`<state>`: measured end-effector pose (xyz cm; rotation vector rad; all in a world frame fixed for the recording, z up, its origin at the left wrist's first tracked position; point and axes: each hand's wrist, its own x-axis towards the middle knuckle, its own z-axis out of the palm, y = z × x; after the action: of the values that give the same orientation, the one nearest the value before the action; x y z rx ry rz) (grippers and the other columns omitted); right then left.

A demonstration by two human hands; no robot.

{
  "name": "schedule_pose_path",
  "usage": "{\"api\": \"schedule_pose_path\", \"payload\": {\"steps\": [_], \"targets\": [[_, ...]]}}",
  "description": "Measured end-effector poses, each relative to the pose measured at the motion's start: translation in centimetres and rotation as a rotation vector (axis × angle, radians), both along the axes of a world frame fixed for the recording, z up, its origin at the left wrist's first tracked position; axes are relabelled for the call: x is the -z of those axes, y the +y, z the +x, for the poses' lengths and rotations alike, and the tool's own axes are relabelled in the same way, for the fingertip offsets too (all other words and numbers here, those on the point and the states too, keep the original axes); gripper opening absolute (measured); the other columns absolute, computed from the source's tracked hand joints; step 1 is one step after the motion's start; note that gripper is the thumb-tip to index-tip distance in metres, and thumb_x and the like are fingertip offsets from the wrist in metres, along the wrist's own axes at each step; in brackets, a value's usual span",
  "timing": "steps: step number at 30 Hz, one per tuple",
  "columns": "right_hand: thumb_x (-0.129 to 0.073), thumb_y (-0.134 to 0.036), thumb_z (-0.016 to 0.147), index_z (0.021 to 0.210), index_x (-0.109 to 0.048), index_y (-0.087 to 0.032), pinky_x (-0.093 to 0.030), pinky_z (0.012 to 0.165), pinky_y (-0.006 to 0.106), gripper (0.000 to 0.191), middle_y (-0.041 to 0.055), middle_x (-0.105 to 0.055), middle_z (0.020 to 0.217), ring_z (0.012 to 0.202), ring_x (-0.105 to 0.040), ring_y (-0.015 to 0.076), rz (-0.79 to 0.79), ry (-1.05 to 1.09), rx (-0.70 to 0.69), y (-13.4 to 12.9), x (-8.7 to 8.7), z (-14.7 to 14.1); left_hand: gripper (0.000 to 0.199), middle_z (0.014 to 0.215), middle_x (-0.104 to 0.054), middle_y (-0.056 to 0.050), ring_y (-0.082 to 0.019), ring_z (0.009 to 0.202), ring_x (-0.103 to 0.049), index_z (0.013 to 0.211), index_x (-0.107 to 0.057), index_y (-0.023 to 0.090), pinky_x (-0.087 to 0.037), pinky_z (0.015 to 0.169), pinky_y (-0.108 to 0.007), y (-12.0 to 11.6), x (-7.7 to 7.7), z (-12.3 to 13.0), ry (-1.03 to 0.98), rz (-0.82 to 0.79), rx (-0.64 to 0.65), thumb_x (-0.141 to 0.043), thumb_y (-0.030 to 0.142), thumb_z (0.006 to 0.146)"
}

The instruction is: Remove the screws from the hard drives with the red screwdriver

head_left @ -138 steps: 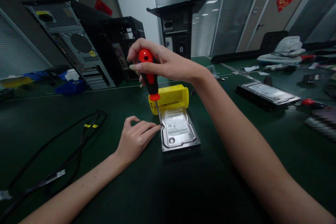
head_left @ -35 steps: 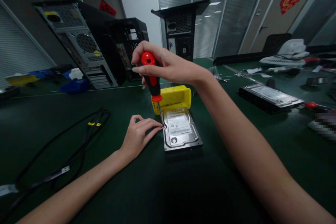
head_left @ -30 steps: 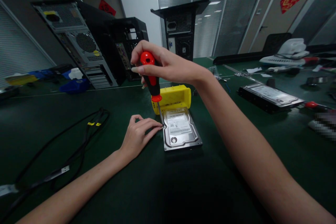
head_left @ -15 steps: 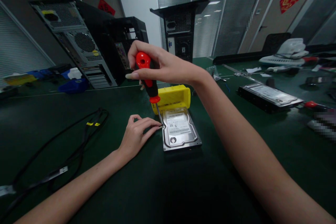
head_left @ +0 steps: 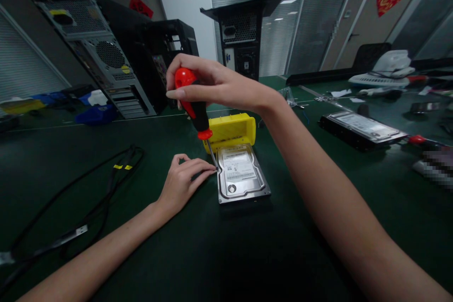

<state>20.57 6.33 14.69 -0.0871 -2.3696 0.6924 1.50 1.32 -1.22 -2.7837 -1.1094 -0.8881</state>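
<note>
My right hand (head_left: 212, 82) is wrapped round the red and black handle of a screwdriver (head_left: 198, 111). The handle leans to the left, and the metal shaft runs down to the left edge of a silver hard drive (head_left: 241, 170) lying label up on the table. At that edge the thumb and fingers of my left hand (head_left: 182, 179) are pinched together beside the screwdriver's tip. Whatever sits between those fingertips is too small to make out. Right behind the drive, a yellow plastic bin (head_left: 231, 130) lies with its opening towards me, small dark bits inside.
Black cables (head_left: 109, 188) with a USB plug lie on the green table (head_left: 170, 264) at left. Computer cases (head_left: 95, 56) stand at the back, another case (head_left: 240, 37) near the middle. At right are a second hard drive (head_left: 364, 127) on a black bracket and another screwdriver (head_left: 419, 139).
The screwdriver's handle has tipped further left with my right hand, while its tip stays at the drive's left edge. My left hand keeps its pinch there. The whole view has shifted slightly.
</note>
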Motion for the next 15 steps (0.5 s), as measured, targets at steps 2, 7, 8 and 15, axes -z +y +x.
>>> {"api": "schedule_pose_path", "payload": {"steps": [2,7,8,15], "targets": [[-0.053,-0.014,0.090,0.101,-0.049,-0.002,-0.042,0.082,0.016,0.017,0.0005,-0.048,0.097,0.088,-0.045,0.0024,0.067,0.013,0.019,-0.1,0.0,-0.3,0.016,0.098,-0.074,-0.002,-0.018,0.087,-0.064,0.098,-0.067,0.023,-0.032,0.082,-0.038,0.0,0.0,0.1,-0.005,0.007,0.002,-0.052,0.029,0.094],[-0.051,-0.029,0.088,0.093,-0.049,-0.007,-0.040,0.077,0.018,0.023,-0.0038,-0.046,0.087,0.080,-0.044,0.0030,0.176,0.034,0.091,-0.2,0.4,-0.7,0.015,0.097,-0.074,-0.002,-0.018,0.086,-0.064,0.097,-0.066,0.021,-0.032,0.082,-0.037,0.0,0.0,0.1,-0.016,0.008,0.015,-0.053,0.027,0.094],[-0.048,-0.033,0.088,0.092,-0.047,-0.007,-0.039,0.077,0.018,0.026,-0.0052,-0.045,0.085,0.080,-0.043,0.0030,0.185,0.033,0.109,-0.2,0.4,-0.7,0.015,0.097,-0.073,-0.002,-0.018,0.087,-0.064,0.098,-0.066,0.021,-0.032,0.082,-0.036,0.0,0.0,0.1,-0.016,0.004,0.016,-0.054,0.027,0.094],[-0.055,-0.021,0.085,0.092,-0.040,-0.012,-0.042,0.084,0.023,0.019,-0.0004,-0.042,0.096,0.085,-0.044,0.0053,0.134,0.075,0.136,-0.4,0.7,-1.3,0.024,0.102,-0.071,-0.004,-0.018,0.089,-0.062,0.101,-0.065,0.019,-0.033,0.083,-0.037,-0.1,0.1,0.2,-0.032,-0.041,0.000,-0.041,0.023,0.098]]}}
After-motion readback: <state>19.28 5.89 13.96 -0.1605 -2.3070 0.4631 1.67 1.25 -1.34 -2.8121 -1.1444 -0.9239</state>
